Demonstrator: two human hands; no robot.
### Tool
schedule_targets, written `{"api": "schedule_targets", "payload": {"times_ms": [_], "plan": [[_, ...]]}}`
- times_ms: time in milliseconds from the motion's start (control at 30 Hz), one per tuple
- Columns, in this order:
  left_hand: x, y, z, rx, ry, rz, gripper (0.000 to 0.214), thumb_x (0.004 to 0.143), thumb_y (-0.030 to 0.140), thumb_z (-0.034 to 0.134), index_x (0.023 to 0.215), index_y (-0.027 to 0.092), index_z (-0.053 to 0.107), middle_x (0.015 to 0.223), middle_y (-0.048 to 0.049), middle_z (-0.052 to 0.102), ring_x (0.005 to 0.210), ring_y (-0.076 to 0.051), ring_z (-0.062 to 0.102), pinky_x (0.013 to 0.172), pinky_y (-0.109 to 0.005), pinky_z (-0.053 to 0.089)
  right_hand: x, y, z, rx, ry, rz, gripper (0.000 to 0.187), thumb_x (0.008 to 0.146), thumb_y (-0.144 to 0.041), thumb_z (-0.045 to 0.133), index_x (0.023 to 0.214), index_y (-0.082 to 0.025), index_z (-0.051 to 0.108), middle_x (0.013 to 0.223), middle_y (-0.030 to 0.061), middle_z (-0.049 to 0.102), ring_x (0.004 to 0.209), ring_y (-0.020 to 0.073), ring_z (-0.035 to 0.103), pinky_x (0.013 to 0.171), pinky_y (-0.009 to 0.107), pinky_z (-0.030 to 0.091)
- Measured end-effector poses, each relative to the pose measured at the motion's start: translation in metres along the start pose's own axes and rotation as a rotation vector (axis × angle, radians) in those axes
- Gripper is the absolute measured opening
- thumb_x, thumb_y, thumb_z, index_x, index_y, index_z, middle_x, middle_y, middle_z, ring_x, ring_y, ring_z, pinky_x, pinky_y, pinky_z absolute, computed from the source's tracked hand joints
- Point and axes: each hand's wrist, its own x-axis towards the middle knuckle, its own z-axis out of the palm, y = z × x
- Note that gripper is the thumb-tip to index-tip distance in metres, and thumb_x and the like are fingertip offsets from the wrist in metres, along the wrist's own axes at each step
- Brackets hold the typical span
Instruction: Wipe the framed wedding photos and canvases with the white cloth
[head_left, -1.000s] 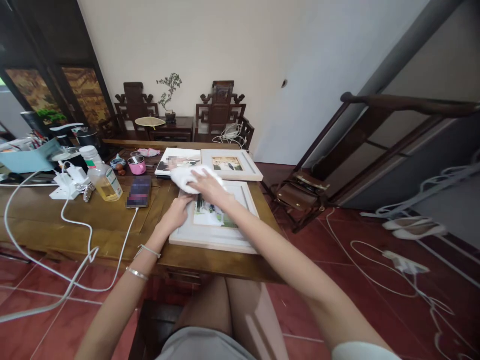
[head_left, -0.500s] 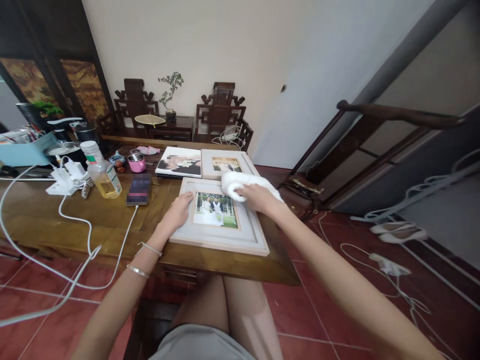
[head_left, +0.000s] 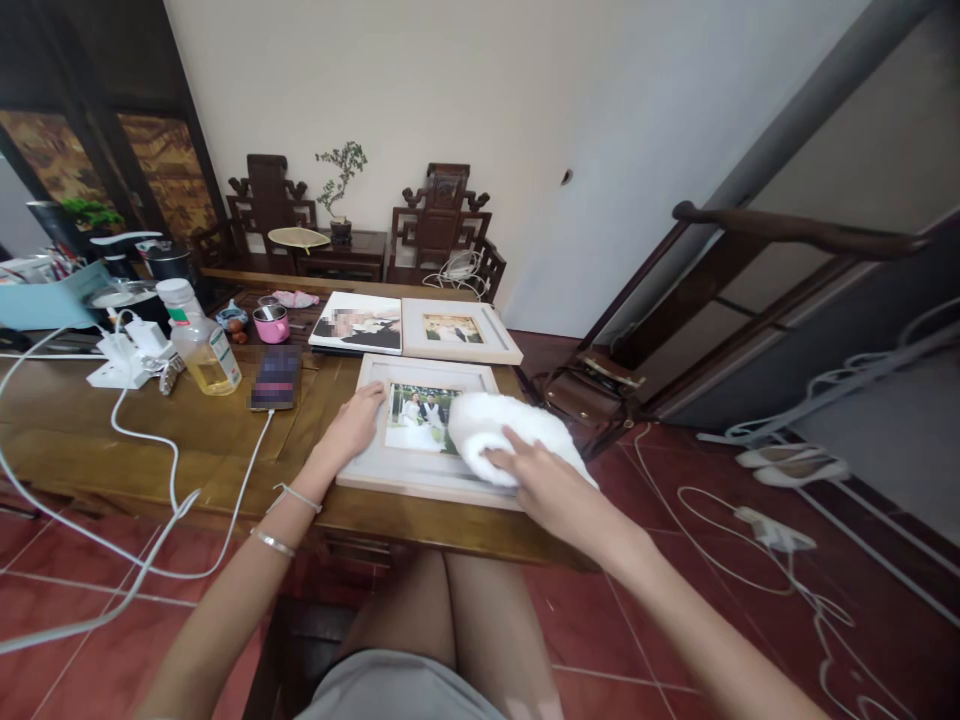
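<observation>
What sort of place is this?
Looks most like a room in someone's home, though I can't be certain: carved wooden chairs stand by the wall, a potted tree sits between them, and framed photos lie on the table.

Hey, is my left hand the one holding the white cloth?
No, your right hand holds the white cloth, while your left hand rests at the left edge of the picture frame.
</observation>
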Motion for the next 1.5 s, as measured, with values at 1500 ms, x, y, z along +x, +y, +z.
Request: {"api": "schedule_targets", "payload": {"times_ms": [1500], "plan": [[-0.001,0.002,0.002,-0.083,0.030,-0.028,0.059,0.075,-0.008,0.034,0.124,0.015,0.058,0.145,-0.0111,0.046,0.138,-0.019,0.038,0.115,-0.040,0.030,0.039,-0.019,0.007,-0.176,0.052,-0.059,0.069,0.067,0.007,0.040,0.127,-0.020,0.060,0.149,0.0089,0.041,0.135,0.0400,0.031,0.101,0.064,0.032]]}}
